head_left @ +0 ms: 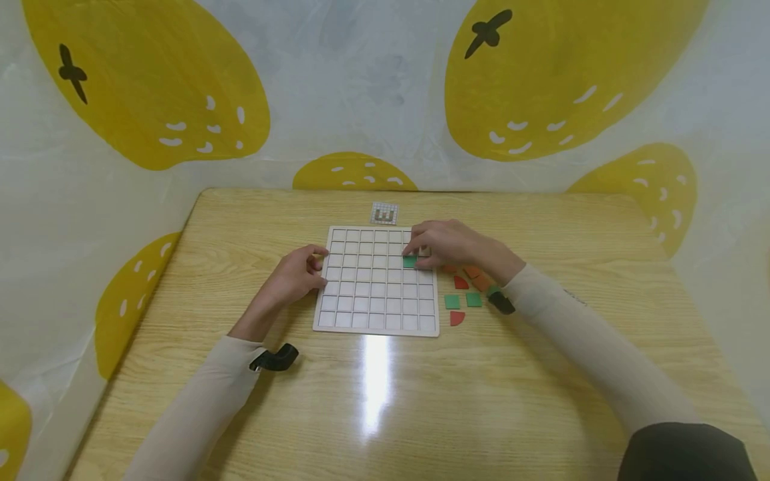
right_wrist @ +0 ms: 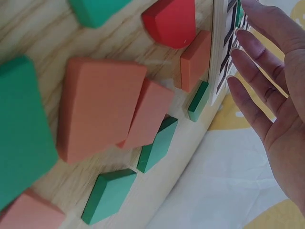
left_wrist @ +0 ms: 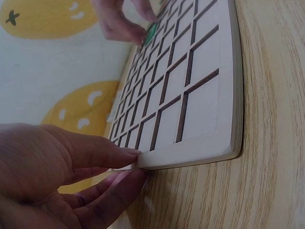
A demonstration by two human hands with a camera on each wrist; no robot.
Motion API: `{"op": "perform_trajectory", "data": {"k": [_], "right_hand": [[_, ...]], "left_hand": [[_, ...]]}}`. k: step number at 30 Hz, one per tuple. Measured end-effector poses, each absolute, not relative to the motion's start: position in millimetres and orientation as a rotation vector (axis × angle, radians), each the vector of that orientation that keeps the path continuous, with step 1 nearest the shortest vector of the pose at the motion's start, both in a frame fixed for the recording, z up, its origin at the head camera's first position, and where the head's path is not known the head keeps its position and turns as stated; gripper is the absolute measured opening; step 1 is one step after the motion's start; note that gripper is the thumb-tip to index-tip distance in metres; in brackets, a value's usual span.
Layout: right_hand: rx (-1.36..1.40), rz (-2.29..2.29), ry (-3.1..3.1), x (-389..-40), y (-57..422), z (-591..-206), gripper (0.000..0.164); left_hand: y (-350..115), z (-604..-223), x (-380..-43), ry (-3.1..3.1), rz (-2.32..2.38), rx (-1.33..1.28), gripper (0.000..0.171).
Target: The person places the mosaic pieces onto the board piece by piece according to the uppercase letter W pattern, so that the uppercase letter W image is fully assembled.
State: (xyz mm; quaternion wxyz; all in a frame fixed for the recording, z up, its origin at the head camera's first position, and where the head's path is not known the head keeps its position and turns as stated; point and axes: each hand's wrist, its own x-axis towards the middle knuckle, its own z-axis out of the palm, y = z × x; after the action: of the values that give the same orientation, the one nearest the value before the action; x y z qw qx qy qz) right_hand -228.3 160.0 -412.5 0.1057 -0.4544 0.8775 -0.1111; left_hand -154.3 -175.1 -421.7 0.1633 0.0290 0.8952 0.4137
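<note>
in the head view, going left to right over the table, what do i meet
left sleeve → left hand → grid board → green square → second green square → right sleeve

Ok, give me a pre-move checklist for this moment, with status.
1. Left hand at the left edge of the grid board: ok, fingertips touch it.
2. Green tile clear of the right hand: not ok, fingers are on it.
3. Tile fully seated in its cell: cannot tell, fingers and viewing angle hide it.
4. Pattern card uncovered: ok, it lies beyond the board's far edge.
5. Orange pieces unobstructed in the head view: not ok, the right hand and wrist partly cover that group.
6. Red pieces off the board: ok, both lie to its right.
</note>
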Motion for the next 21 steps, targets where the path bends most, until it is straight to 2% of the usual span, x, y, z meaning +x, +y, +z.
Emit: {"op": "perform_trajectory", "data": {"k": [10, 21], "right_hand": [[-1.206, -0.339, 2.61, -225.0, 175.5, -404.4, 0.03], [-1.191, -0.347, 2.628, -213.6, 194.3, -400.0, 0.024]], "left_hand": [[-175.3, -422.6, -155.5, 2.555, 1.175, 0.091, 0.058], [-175.8, -421.6, -153.5, 2.542, 1.2, 0.103, 0.059]]}}
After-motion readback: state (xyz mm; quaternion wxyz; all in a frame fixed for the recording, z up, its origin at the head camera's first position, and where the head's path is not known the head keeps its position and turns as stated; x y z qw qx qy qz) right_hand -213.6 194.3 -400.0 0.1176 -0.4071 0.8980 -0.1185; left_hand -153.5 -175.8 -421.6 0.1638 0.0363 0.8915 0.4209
